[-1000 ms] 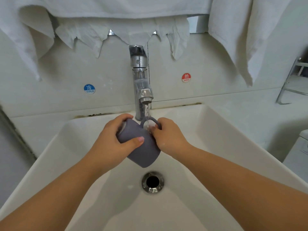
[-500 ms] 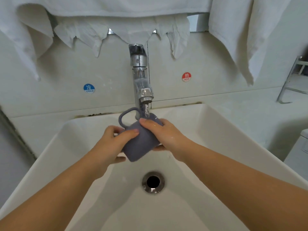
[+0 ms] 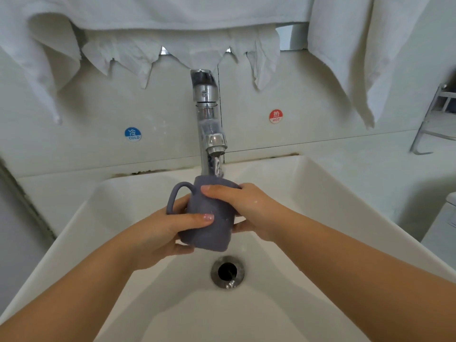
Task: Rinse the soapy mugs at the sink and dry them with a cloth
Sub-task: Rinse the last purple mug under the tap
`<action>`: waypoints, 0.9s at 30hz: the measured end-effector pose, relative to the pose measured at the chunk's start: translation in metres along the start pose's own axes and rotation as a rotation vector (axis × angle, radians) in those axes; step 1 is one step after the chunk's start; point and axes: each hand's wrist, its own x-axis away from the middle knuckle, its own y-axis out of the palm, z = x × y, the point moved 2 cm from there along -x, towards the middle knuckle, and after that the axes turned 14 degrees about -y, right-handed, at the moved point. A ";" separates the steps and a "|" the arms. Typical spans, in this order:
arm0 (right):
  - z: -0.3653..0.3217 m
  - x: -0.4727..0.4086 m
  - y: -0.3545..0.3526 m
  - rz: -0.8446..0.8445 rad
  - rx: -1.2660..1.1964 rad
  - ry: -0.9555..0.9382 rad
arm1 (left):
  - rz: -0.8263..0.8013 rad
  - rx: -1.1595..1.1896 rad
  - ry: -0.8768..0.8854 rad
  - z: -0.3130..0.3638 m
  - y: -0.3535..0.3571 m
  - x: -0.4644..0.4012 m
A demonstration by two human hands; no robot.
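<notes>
A: Where was the mug [image 3: 206,215]?

B: Over the sink [image 3: 291,183], near upright under the faucet [image 3: 209,124], with the water stream [image 3: 218,166] falling at its open rim. The left hand [image 3: 158,233] had its grip curled round the lower body, thumb across the front. The right hand [image 3: 243,206] had its grip wrapped round the upper part, fingers over the wall near the rim. The handle [image 3: 176,196] stuck out to the left, free.

A: What could have gone wrong?

B: I'd judge a slip most likely. Wet, possibly soapy walls and wet fingers make a poor hold, and a dropped mug would strike the hard basin near the drain [image 3: 227,272]. Water hitting the rim could also splash out.

A: And against the frame half a second before?

B: The mug had been leaning well over then. It had since been tipped upright and lifted closer to the spout, with both hands shifted round it.
</notes>
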 end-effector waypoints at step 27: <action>0.007 -0.006 -0.011 0.025 0.561 -0.281 | 0.568 -0.641 0.524 0.010 0.000 0.004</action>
